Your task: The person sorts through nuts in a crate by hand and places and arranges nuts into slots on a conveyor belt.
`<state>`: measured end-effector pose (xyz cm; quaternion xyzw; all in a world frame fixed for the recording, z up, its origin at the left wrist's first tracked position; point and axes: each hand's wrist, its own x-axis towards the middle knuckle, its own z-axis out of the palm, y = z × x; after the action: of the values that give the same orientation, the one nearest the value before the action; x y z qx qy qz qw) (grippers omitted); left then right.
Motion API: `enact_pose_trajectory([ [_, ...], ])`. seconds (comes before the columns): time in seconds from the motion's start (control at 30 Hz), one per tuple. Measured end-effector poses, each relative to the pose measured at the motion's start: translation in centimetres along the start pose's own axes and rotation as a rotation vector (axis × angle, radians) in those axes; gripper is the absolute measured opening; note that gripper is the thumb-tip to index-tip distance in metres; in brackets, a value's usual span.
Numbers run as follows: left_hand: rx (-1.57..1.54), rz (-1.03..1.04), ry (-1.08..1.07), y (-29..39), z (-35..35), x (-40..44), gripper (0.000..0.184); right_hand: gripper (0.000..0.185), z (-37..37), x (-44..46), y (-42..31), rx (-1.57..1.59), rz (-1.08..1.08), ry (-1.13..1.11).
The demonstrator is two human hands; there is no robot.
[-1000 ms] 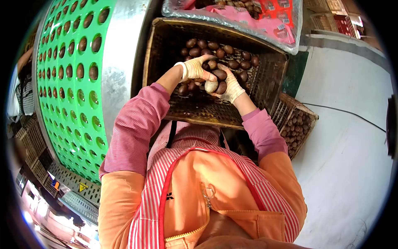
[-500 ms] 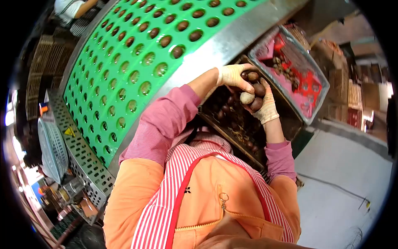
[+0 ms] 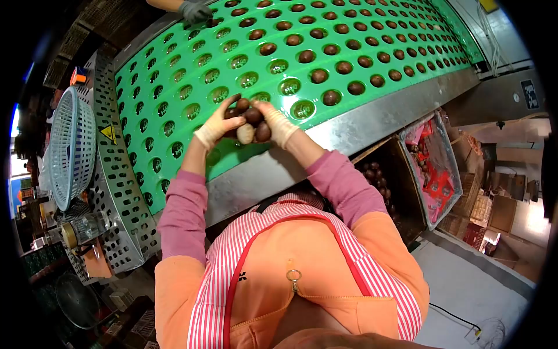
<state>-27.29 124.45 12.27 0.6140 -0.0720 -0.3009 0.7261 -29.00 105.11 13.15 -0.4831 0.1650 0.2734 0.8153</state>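
My left hand [image 3: 215,128] and my right hand [image 3: 278,124], both in pale work gloves with bare fingertips, cup a cluster of dark brown, egg-like pieces [image 3: 253,116] between them. One piece in the cluster is pale cream [image 3: 245,134]. The fingers of both hands curl around the cluster, just above the near edge of a green conveyor sheet [image 3: 200,160]. Rows of oval pockets cover this sheet. Bare pockets with raised marks lie around my hands, while brown pieces [image 3: 319,76] sit singly in pockets to the right and farther back.
A metal ledge [image 3: 372,120] borders the conveyor. Right of me stand a dark bin [image 3: 410,213] with more brown pieces and a grey crate [image 3: 456,148] with red plastic. At left are a perforated metal guard [image 3: 119,203] and a white basket [image 3: 72,145]. Another person's dark-gloved hand [image 3: 195,11] reaches over the far side.
Both hands have moved left from above the dark bin to the conveyor's near edge, carrying the cluster. The view has turned right, and another person's gloved hand now shows at the far side.
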Motion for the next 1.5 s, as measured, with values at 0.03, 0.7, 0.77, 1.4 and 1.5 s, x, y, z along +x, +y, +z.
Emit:
enact_pose_trajectory([
  [0.03, -0.117, -0.086, 0.063, 0.4, -0.9, -1.5, 0.084, 0.046, 1.1, 1.2, 0.8, -0.082, -0.052, 0.042],
  [0.7, 1.003, 0.059, 0.448, 1.4, -8.7, 7.1, 0.049, 0.064, 7.2, 13.7, -11.9, -1.809, -0.228, 0.392],
  [0.77, 0.955, 0.089, 0.542, 2.7, -9.2, 8.5, 0.043, 0.068, 5.9, 15.2, -11.8, -1.796, -0.29, 0.356],
  [1.4, 1.306, 0.416, -0.07, -2.1, 1.3, -0.7, 0.046, 0.025, -3.3, -1.2, -4.7, -1.311, -0.757, 0.45],
  [1.5, 1.104, 0.3, -0.033, -1.1, 1.9, -0.1, 0.049, 0.025, -4.3, -4.8, -3.4, -1.112, -0.757, 0.524],
])
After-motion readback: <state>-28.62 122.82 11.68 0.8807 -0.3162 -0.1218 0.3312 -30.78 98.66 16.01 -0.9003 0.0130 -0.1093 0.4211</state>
